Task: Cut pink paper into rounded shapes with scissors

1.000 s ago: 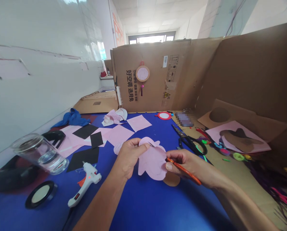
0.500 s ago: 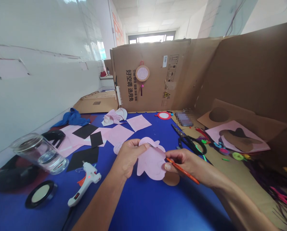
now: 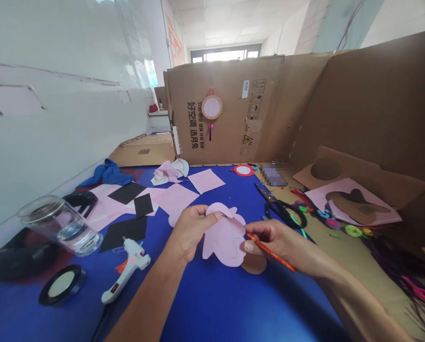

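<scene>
Pink paper cut to a wavy, cloud-like outline is held up between both hands above the blue table. My left hand pinches its upper left edge, thumb on top, beside a short dark slit or gap in the paper. On the right, my right hand grips the paper's edge with thumb and fingers. That same hand also holds a slim orange pen-shaped tool, slanting down to the right; its tip is hidden at the paper. A brown cardboard disc shows below the paper, partly covered.
Left are a white glue gun with a red light, a tilted glass of water, a black round tape roll and black squares. Black-handled scissors lie right. Cardboard walls stand behind.
The hands, paper and orange tool keep almost the same pose. The whole view has shifted very slightly.
</scene>
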`<state>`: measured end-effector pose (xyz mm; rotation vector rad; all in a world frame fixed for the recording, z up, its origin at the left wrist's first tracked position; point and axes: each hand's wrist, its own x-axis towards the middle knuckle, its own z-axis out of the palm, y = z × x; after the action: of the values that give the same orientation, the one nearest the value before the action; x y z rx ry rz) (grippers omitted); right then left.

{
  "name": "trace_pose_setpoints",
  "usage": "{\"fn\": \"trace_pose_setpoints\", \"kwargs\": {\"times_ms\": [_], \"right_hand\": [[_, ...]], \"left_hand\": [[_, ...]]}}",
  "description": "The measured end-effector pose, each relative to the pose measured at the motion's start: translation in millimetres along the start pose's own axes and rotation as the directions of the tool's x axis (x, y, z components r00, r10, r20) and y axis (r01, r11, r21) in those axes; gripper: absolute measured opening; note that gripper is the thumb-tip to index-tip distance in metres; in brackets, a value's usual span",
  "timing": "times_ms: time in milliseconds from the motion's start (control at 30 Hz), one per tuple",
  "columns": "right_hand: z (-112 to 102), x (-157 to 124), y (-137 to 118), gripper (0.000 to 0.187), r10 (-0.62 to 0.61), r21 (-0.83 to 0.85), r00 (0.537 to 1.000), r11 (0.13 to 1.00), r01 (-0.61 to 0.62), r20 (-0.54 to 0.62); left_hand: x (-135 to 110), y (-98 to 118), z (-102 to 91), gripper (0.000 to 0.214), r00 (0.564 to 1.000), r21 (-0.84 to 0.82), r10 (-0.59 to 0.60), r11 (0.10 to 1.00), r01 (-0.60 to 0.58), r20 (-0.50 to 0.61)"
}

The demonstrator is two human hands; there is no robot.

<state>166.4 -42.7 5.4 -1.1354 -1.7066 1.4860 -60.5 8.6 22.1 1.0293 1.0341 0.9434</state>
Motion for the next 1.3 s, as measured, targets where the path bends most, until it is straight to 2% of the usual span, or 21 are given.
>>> {"fn": "trace_pose_setpoints", "kwargs": {"times_ms": [900, 1300], "right_hand": [[1.7, -0.6, -2.5, 0.042, -0.011, -0.064, 1.0, 0.998, 0.01, -0.013], [4.4, 0.2, -5.6, 0.052, 0.039, -0.042, 0.999, 0.998, -0.04, -0.024]], "left_hand": [[2.5, -1.4, -2.8, 0.034, 1.0, 0.019, 0.001, 1.0, -0.002, 0.006], [2.3, -2.7, -2.1, 0.032, 1.0, 0.02, 0.014, 1.0, -0.014, -0.003]]}}
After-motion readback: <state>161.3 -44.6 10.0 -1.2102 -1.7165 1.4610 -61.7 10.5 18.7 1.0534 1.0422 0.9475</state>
